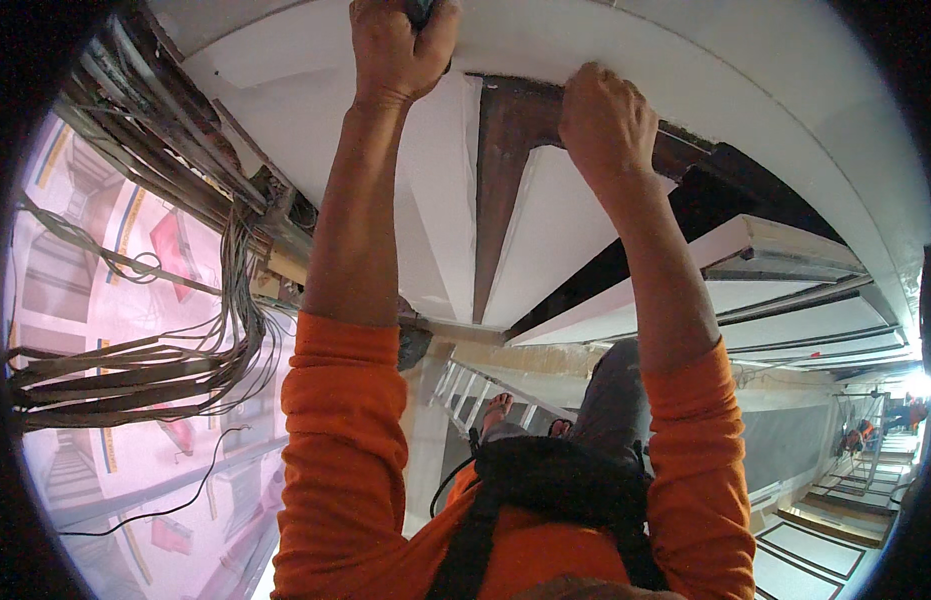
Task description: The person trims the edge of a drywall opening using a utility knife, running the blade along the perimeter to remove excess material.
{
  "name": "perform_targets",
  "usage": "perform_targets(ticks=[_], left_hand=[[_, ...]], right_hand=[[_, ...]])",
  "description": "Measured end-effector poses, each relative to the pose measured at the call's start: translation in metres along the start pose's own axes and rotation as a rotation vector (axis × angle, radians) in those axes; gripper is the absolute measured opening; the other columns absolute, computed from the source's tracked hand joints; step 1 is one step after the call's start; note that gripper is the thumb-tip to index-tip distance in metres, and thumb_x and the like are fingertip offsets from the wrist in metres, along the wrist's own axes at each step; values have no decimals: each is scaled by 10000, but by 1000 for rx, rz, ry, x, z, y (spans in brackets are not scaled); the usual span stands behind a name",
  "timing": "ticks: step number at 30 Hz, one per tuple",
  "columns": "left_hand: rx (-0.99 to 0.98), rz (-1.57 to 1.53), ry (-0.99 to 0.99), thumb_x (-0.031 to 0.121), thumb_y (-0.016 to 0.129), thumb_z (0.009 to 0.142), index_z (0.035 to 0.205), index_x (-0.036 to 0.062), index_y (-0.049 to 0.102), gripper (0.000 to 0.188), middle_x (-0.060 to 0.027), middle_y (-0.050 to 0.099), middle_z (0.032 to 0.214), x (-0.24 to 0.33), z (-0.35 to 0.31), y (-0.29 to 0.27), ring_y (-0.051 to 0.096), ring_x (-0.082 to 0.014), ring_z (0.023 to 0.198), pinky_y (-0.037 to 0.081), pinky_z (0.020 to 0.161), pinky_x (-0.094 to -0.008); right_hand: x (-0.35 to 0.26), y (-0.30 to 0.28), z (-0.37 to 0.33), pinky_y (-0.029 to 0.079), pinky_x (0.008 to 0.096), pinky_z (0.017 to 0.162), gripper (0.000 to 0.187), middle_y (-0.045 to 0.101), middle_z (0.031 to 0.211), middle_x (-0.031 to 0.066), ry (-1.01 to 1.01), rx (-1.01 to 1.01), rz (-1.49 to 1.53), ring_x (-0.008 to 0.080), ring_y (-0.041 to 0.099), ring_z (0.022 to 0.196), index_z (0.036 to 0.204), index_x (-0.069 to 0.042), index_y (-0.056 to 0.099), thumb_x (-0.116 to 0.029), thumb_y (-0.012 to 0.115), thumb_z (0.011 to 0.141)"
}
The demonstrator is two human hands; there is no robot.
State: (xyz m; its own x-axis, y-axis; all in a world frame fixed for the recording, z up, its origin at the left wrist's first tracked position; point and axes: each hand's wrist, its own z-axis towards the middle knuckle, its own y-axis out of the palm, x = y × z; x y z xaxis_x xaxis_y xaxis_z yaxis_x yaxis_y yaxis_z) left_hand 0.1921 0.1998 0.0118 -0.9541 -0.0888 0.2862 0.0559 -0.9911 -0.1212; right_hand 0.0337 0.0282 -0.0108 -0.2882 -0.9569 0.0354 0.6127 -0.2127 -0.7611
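Note:
My left hand (400,45) is raised to the upper edge of the view, its fingers and thumb wrapped round a dark tool-like object (421,10). Most of that object is cut off or covered, so its kind does not show. My right hand (610,115) is a closed fist against the dark brown frame (515,110) beside a white panel (570,215); whatever its fingers hold is hidden. Above both hands curves a pale, smooth surface (705,60). Both forearms reach up out of orange sleeves.
Bundled cables (230,330) hang at the left, before pink-tinted sheeting (135,330). A ladder (475,395) stands below, near my bare foot (497,408). Dark gaps separate an angled white panel (675,275) from its neighbours. A bright lamp (920,385) shines at the far right.

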Motion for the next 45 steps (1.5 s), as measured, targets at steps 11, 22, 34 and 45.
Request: perform_targets(ticks=[11, 22, 34, 45], left_hand=[[19, 163, 157, 175, 640, 895, 1111, 45, 602, 255, -143, 592, 1005, -9, 1, 0, 575, -333, 947, 446, 886, -470], [-25, -24, -4, 152, 622, 911, 1091, 51, 580, 211, -75, 571, 901, -7, 1, -2, 585, -213, 803, 475, 747, -401], [55, 61, 110, 141, 613, 915, 1096, 35, 583, 212, -78, 579, 882, -11, 2, 2, 589, -222, 757, 489, 721, -394], [-44, -294, -324, 85, 589, 988, 990, 97, 553, 39, 50, 481, 714, 6, 3, 9, 475, -53, 600, 397, 539, -255]], right_hand=[[2, 23, -11, 593, 480, 782, 118, 694, 954, 197, 51, 183, 97, 376, 699, 932, 927, 6, 619, -103, 638, 883], [24, 24, -17, 566, 507, 767, 140, 685, 888, 208, 17, 318, 261, 419, 683, 860, 936, -13, 598, -151, 613, 959], [64, 11, -20, 531, 515, 804, 160, 689, 934, 188, 110, 356, 228, 406, 670, 906, 982, -38, 645, -193, 605, 978], [112, -77, -32, 557, 456, 722, 218, 721, 843, 140, 265, 488, 300, 363, 719, 772, 941, -36, 639, -249, 686, 944]])
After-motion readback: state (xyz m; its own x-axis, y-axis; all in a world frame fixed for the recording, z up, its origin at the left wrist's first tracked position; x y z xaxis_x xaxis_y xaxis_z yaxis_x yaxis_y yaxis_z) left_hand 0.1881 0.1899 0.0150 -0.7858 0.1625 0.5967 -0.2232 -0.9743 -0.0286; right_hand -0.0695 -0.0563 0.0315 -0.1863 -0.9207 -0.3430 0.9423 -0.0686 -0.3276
